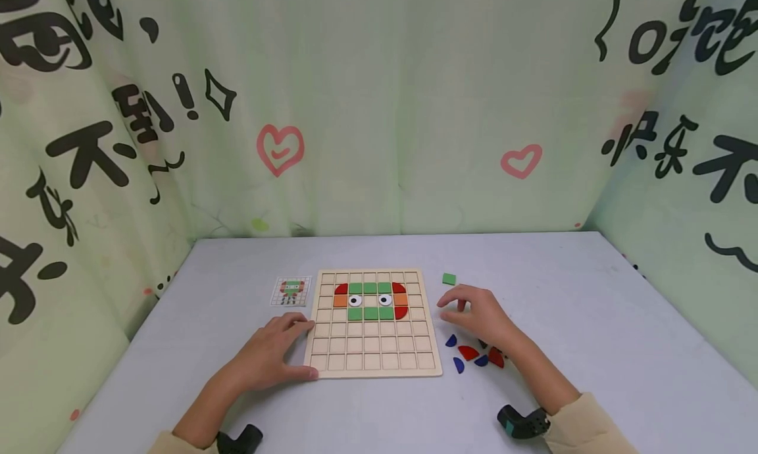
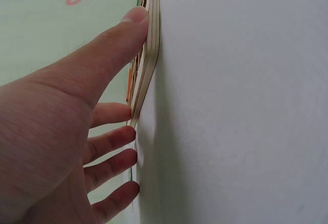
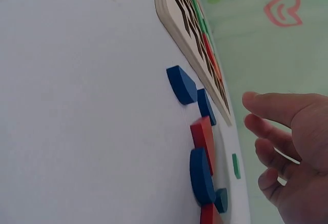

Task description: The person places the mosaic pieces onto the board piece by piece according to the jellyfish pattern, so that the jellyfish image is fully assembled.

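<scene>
A wooden grid board (image 1: 371,362) lies on the table, with green, red and orange pieces and two eye tiles (image 1: 385,300) set in its upper squares. My left hand (image 1: 269,352) rests at the board's left side, thumb touching the near left corner and relaxed fingertips at the edge. To the right of the board hovers my right hand (image 1: 482,316), fingers loosely bent and apart, holding nothing. A green square (image 1: 449,279) lies just beyond its fingertips. Blue half-round pieces (image 3: 201,175) and red pieces (image 3: 203,141) lie on the table by that hand.
A small pattern card (image 1: 291,291) with a figure printed on a grid lies left of the board. The white table (image 1: 379,414) ends at a pale green curtain (image 1: 403,112) with hearts and lettering, which also runs along both sides.
</scene>
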Tool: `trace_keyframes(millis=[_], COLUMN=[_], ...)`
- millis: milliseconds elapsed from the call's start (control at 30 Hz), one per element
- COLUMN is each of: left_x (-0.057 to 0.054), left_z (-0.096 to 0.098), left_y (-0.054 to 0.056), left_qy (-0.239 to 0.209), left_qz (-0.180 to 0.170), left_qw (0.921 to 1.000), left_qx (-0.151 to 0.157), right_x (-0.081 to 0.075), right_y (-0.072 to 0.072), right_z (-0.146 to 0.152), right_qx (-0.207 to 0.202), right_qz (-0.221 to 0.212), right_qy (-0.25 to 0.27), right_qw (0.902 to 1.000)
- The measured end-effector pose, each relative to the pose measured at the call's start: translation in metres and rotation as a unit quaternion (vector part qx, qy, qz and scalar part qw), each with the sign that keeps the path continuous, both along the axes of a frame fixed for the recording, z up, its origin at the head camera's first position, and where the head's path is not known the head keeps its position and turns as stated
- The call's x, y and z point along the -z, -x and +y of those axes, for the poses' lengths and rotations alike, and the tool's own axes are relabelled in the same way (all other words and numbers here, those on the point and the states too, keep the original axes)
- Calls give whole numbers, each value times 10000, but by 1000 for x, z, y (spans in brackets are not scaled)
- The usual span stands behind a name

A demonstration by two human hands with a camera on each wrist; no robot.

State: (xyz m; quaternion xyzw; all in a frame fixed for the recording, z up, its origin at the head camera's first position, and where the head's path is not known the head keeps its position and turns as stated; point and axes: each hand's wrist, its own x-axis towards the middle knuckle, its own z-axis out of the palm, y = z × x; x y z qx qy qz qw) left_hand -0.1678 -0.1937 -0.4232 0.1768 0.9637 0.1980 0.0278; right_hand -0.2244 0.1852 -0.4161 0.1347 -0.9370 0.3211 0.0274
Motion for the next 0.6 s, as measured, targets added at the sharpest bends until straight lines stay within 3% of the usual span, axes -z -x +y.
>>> trace_keyframes(millis=[267,600], left_x=[-1,-2], left_z=[0,1], left_y=[-1,-1], left_qy=[-41,-90], left_qz=[-9,-40], left_qw=[10000,10000], left_qx=[14,-9], right_x=[2,1], right_y=[-5,-13], right_z=[24,46], right_qx=[134,370], right_qz=[125,-73], right_qy=[-109,-216], right_qw=[9998,9991])
